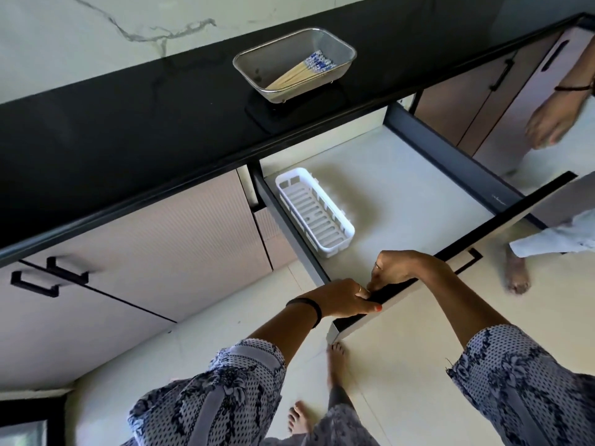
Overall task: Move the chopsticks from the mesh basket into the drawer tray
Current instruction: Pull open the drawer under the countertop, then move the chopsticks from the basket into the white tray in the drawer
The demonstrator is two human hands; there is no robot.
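Both hands (341, 300) (397, 268) grip the drawer front (402, 296), fingertips hidden behind it

Black countertop (128, 130); marble wall (80, 37); closed cabinet doors (145, 239); tiled floor (418, 365)

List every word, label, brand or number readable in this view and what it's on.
No text can be read.
Drawer's right side wall: a small pale mark near its front end, too small and blurred to read.
Chopsticks: blue-and-white pattern on their tops, no legible writing.
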